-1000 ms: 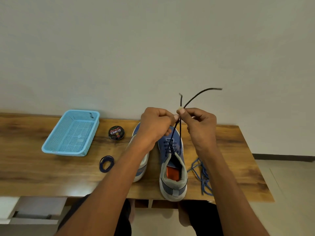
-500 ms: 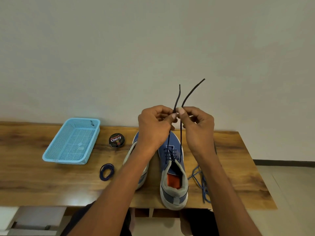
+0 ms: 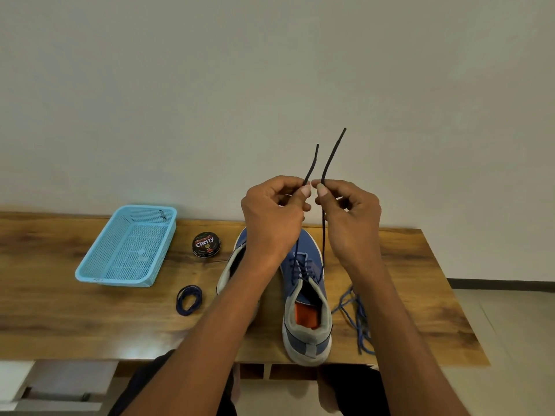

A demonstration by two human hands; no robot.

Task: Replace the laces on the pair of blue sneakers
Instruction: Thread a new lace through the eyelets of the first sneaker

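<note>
Behind the left hand (image 3: 271,217), the second sneaker (image 3: 232,265) is half hidden.

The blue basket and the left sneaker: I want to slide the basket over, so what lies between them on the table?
In the head view, the round polish tin and a coiled dark lace lie between the blue basket and the left sneaker.

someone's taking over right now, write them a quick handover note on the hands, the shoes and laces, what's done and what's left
Left hand pinches one end of the dark lace, right hand the other, both ends held up above the right sneaker.
That sneaker is laced through its eyelets, not yet tied.
The left sneaker is mostly hidden by the left arm; its lacing can't be seen.
A coiled dark lace lies left of the shoes, loose blue laces right.
Left: tie this one, then check the other.
</note>
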